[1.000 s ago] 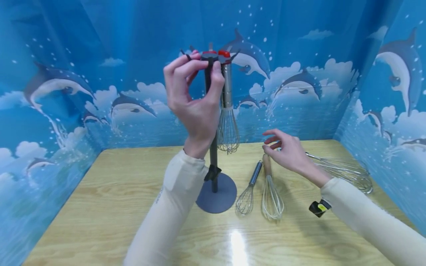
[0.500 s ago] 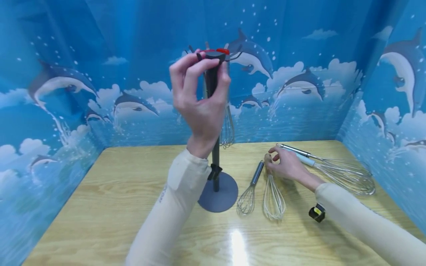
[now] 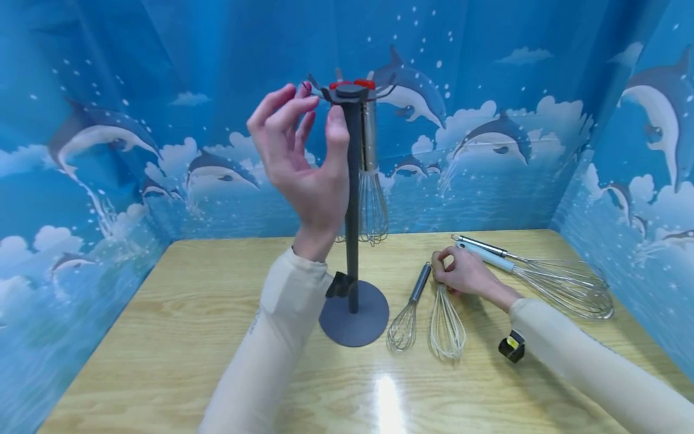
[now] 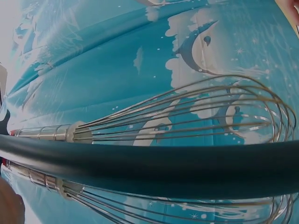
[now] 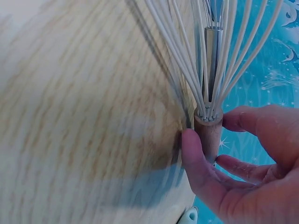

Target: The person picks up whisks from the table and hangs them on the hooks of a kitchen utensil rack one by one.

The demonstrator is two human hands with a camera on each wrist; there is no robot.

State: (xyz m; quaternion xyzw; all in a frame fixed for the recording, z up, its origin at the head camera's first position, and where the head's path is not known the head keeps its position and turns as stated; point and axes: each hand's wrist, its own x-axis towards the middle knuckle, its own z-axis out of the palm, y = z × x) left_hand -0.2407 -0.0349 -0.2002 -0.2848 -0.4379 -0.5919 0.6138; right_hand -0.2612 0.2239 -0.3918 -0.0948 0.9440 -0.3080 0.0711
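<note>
In the head view, the left hand (image 3: 303, 163) is hovering at the top of the tall dark grey utensil stand with a round base (image 3: 352, 241), its fingers spread wide and relaxed, holding nothing. The thumb is lying close against the pole; whether it is touching I cannot tell. A steel-handled wire whisk (image 3: 370, 175) is hanging from a hook at the stand's red-capped top, at about 3 o'clock of the pole, its wires pointing down so that it is dangling freely above the light wooden table (image 3: 162, 337). At about 4 o'clock of the stand's base, the right hand (image 3: 461, 274) is resting low on the table, its fingers curling round the wooden handle of a white-wired whisk (image 3: 446, 319), which is lying flat with its wires toward the person. Just beside it at 9 o'clock, a small steel whisk (image 3: 406, 313) is lying parallel. Two large long-handled whisks (image 3: 547, 277) are lying at 3 o'clock of the hand, handles pointing inward, within reach.

In the left wrist view, the dark pole (image 4: 149, 163) is crossing the frame, with hanging whisk wires (image 4: 196, 112) on both sides; little of the hand itself is showing.

In the right wrist view, thumb and fingers (image 5: 201, 172) are pinching the wooden handle stub (image 5: 209, 130) from both sides, just where the white wires are gathering, giving a firm hold near the whisk's neck.
</note>
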